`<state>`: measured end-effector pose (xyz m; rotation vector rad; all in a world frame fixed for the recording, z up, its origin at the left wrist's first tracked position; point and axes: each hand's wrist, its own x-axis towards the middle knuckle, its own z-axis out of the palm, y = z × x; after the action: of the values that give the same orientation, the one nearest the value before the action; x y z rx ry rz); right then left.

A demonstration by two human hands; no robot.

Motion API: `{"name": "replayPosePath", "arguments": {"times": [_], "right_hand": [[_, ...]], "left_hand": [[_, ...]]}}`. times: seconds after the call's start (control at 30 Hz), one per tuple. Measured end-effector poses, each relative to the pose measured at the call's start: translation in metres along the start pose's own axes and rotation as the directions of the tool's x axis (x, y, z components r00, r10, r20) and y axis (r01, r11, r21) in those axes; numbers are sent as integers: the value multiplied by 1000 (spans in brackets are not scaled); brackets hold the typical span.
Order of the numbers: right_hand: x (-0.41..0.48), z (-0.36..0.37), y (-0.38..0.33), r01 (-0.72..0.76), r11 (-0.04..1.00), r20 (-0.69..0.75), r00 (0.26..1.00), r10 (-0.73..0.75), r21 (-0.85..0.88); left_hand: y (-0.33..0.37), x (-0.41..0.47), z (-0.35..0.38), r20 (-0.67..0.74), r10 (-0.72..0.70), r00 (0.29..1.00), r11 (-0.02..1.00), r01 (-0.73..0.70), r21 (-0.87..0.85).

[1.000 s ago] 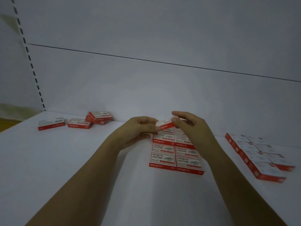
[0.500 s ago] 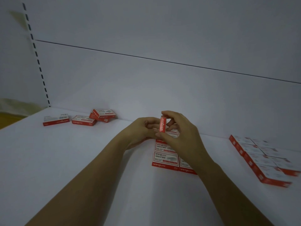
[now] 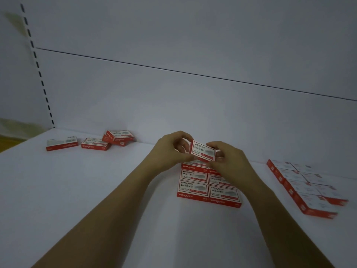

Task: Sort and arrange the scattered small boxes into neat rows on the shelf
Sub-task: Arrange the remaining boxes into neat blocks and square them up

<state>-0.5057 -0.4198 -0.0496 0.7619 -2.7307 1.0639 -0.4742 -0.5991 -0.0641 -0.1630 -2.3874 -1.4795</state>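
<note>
Both hands (image 3: 201, 154) curled — one small box (image 3: 203, 153) pinched between.

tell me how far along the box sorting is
Done: two neat blocks, the middle block and the right block. In hand: the held box, pinched by left hand and right hand. Left: loose boxes, back left.

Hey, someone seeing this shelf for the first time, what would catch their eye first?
The left hand and right hand together at centre, both gripping one red-and-white box above a tidy block of matching boxes. Then the loose boxes scattered at the back left, and a second arranged block at the right.
</note>
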Motion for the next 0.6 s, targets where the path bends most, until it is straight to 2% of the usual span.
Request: {"name": "replayPosePath", "arguments": {"times": [0.1, 0.3, 0.43, 0.6], "right_hand": [[1, 2, 0, -1, 1000, -7, 1000, 1, -4], [4, 9, 3, 24, 999, -7, 1000, -24, 22], [7, 10, 6, 96, 994, -167, 981, -103, -50], [6, 11, 2, 260, 957, -375, 880, -290, -131]], "left_hand": [[6, -2, 3, -28, 74, 997, 996, -72, 54], [18, -9, 11, 7, 212, 977, 964, -210, 160], [15, -8, 9, 3, 246, 969, 946, -240, 217], [11, -7, 7, -80, 290, 954, 915, -251, 315]]}}
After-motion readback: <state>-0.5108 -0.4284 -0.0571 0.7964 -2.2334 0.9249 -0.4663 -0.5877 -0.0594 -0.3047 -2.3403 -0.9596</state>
